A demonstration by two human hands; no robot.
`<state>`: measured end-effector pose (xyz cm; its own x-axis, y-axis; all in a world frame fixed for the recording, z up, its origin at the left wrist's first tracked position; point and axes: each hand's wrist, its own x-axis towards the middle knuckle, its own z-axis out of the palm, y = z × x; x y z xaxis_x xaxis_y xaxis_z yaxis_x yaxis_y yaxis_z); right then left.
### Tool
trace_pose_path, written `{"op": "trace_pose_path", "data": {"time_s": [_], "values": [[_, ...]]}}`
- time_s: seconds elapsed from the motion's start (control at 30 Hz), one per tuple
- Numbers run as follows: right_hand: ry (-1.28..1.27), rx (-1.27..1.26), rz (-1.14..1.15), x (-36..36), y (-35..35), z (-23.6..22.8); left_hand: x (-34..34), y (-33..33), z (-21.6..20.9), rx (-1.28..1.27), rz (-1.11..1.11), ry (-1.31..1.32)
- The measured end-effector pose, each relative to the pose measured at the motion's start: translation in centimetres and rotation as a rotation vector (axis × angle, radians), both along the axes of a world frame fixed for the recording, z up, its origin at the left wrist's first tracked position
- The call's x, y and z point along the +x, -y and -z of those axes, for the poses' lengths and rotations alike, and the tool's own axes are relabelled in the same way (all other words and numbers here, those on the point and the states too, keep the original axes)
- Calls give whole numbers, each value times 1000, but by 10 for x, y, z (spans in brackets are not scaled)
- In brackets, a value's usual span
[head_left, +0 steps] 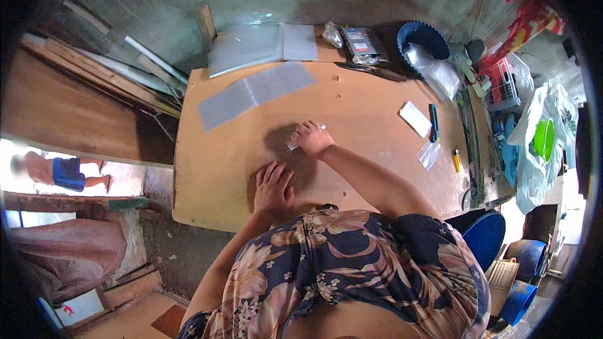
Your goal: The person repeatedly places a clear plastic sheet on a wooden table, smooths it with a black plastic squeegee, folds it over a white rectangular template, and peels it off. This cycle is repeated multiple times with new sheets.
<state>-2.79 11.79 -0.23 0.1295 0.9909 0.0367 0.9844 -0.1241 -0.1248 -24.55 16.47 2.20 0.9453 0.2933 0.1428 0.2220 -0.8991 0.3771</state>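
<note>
Floral shirt (pixel 333 251): nearest, against the tabletop (pixel 370 116).
Right hand (pixel 312 138): fingers closed on a small whitish piece (pixel 292 145), mid-tabletop; a loose pinch could drop it.
Left hand (pixel 273 188): fingers open, palm down.
Clear strip (pixel 254 95): unweighted, beyond; a sweeping arm could shift it.

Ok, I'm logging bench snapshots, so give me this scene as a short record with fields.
left hand: left hand on the tan tabletop, fingers loosely spread, nothing visibly held
right hand: right hand closed on a small whitish piece, mostly hidden
beyond the hands: long clear plastic strip, lying flat
right side of table: white flat block, dark blue slim tool, small clear packet, yellow lighter-like item
far right corner: dark blue basket
</note>
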Motion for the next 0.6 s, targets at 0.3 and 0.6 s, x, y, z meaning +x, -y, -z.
{"op": "trace_pose_path", "data": {"time_s": [0.3, 0.6], "values": [[196, 77, 335, 112, 41, 15, 2, 1, -4, 7, 5, -18], [192, -98, 884, 186, 149, -38, 5, 3, -3, 53, -41, -15]]}}
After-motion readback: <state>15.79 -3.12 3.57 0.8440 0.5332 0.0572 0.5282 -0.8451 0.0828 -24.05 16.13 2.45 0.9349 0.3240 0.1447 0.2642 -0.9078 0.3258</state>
